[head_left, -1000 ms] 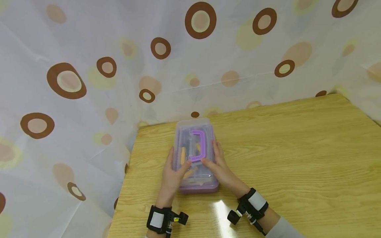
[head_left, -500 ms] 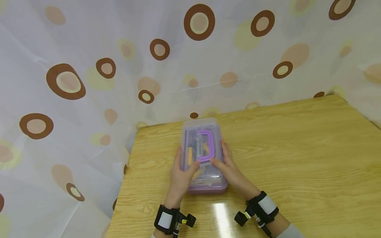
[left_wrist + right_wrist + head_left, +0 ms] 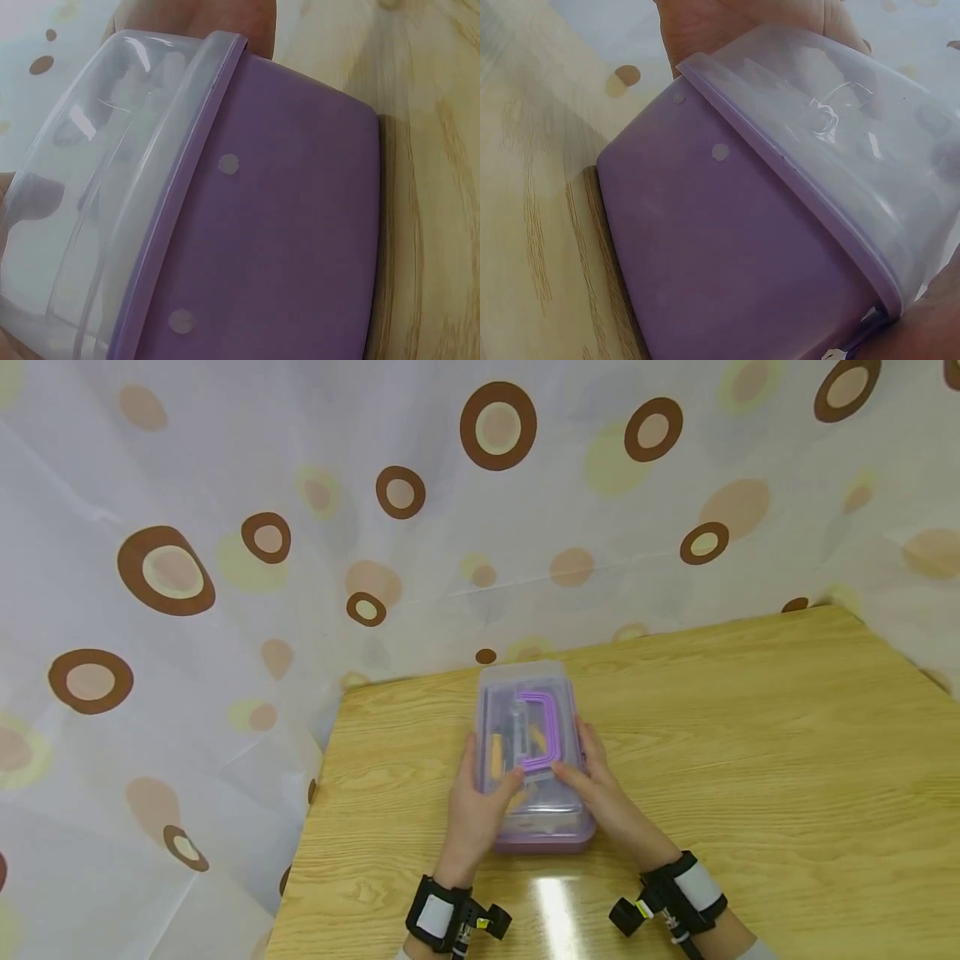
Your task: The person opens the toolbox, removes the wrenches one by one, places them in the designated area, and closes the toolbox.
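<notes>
Box [image 3: 538, 789], left hand [image 3: 476, 810] gripping, right hand [image 3: 611, 797] gripping

Behind the bare left hand [image 3: 474, 808], a broad black strap [image 3: 459, 906] rings the wrist, faced with a whitish rectangular patch [image 3: 435, 916]; a stubby, rounded black pod [image 3: 498, 922] juts from its side, a yellow-green mark [image 3: 482, 923] next to it; a dark cable leads downward. The right hand [image 3: 604, 793] has a matching black band [image 3: 671, 891], pale panel [image 3: 698, 887] and dark knob [image 3: 626, 917]; silvery fittings [image 3: 673, 924] sit on its cord; beyond lies a light grey sleeve [image 3: 757, 951].
</notes>
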Tool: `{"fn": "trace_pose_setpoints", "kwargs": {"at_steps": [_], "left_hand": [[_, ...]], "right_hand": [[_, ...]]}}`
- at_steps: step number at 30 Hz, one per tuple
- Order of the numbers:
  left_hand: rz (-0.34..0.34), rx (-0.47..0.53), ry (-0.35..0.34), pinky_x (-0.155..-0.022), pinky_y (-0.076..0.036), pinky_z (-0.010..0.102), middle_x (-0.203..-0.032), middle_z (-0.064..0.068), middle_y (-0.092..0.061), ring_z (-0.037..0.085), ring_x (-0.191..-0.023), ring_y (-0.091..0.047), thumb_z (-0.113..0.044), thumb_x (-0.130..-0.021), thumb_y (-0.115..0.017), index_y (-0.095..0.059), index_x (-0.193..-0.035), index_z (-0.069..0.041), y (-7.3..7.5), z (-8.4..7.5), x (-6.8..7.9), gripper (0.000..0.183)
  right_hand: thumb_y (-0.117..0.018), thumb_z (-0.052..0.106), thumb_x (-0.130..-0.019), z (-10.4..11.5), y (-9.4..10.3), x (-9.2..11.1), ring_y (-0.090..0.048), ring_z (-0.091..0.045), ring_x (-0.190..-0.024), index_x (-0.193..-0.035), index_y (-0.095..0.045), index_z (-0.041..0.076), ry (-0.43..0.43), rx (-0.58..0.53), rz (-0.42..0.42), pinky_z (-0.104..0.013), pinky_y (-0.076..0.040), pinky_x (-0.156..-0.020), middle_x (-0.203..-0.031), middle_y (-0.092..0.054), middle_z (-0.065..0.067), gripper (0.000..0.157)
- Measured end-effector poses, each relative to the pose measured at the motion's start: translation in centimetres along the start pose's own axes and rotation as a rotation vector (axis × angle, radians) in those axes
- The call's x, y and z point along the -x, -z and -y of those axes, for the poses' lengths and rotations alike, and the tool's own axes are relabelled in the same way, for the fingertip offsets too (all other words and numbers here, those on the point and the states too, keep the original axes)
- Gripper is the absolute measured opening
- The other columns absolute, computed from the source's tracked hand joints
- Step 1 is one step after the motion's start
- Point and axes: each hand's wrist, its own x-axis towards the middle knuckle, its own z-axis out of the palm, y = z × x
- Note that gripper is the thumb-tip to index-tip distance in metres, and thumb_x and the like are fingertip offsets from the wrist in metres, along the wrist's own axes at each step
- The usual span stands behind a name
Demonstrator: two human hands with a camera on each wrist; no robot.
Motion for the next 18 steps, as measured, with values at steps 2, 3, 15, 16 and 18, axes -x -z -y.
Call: {"fn": "trace_pose_setpoints", "kwargs": {"at_steps": [2,3,15,16,18], "left_hand": [[0.002,-0.001,-0.002,-0.122,-0.027,0.061,-0.170,0.020,-0.026,0.042,-0.154,-0.030,-0.045,-0.092,-0.078,-0.020,-0.168,-0.013,-0.3,-0.2,0.1,0.101],[0.003,-0.001,-0.004,-0.122,-0.027,0.060,-0.170,0.020,-0.026,0.041,-0.154,-0.031,-0.045,-0.092,-0.078,-0.020,-0.168,-0.012,-0.5,-0.3,0.1,0.101],[0.019,0.008,-0.017,-0.124,-0.025,0.058,-0.171,0.017,-0.024,0.037,-0.155,-0.029,-0.046,-0.092,-0.076,-0.017,-0.169,-0.012,-2.1,-0.9,0.4,0.102],[0.017,-0.001,-0.021,-0.124,-0.024,0.059,-0.171,0.017,-0.025,0.037,-0.155,-0.028,-0.046,-0.092,-0.075,-0.018,-0.169,-0.011,-2.1,-0.9,0.4,0.102],[0.012,-0.013,-0.028,-0.124,-0.024,0.059,-0.171,0.017,-0.025,0.037,-0.156,-0.028,-0.047,-0.092,-0.075,-0.018,-0.168,-0.011,-2.2,-0.9,0.4,0.102]], "right_hand": [[-0.051,0.037,-0.109,0.0,0.3,0.1,0.026,-0.039,-0.156,-0.169,0.011,0.027,0.000,-0.004,-0.001,-0.073,0.012,-0.118,-0.171,0.029,-0.010,0.087],[-0.051,0.036,-0.109,-0.1,0.5,0.2,0.025,-0.039,-0.157,-0.169,0.011,0.027,0.002,-0.007,-0.002,-0.073,0.012,-0.119,-0.171,0.028,-0.010,0.087],[-0.051,0.027,-0.109,-0.2,1.9,0.6,0.021,-0.042,-0.157,-0.169,0.011,0.018,0.044,-0.020,-0.022,-0.072,0.010,-0.120,-0.172,0.024,-0.015,0.087],[-0.051,0.027,-0.109,-0.2,2.0,0.6,0.022,-0.042,-0.157,-0.169,0.011,0.018,0.044,-0.017,-0.021,-0.072,0.011,-0.119,-0.172,0.025,-0.015,0.086],[-0.050,0.029,-0.109,-0.2,2.1,0.6,0.023,-0.042,-0.157,-0.169,0.011,0.019,0.042,-0.012,-0.016,-0.073,0.012,-0.119,-0.172,0.025,-0.015,0.086]]}}
